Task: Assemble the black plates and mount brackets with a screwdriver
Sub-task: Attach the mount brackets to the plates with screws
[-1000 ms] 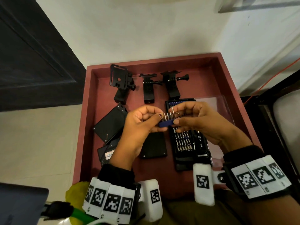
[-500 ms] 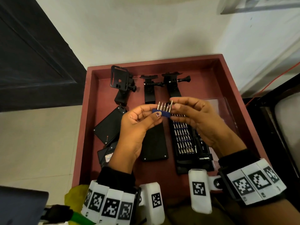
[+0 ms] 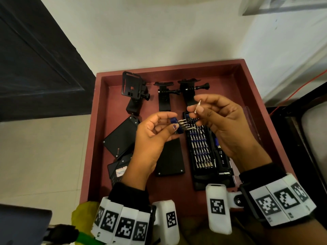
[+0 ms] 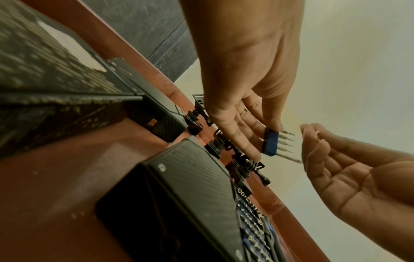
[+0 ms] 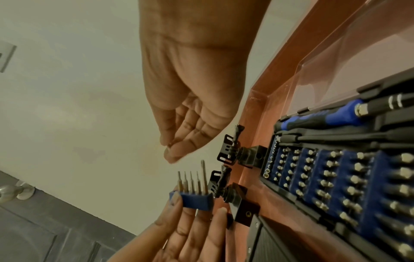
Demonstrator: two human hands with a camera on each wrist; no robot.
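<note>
We are now pinching one bit (image 3: 197, 106) in our right hand (image 3: 224, 124), pulled free of the blue holder (image 3: 177, 127) our left hand (image 3: 152, 138) is gripping; fitting it to the screwdriver (image 3: 219, 152) likely comes next.

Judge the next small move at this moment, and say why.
Probably carry the bit pinched in the right hand down to the screwdriver handle, which lies in the open kit. The left hand holds the blue bit strip, and no plate or bracket is in hand yet.

12 o'clock: three mount brackets (image 3: 164, 94) block.
3 o'clock: bit case (image 3: 207, 149).
6 o'clock: bare tray (image 3: 178, 193) floor, passable.
</note>
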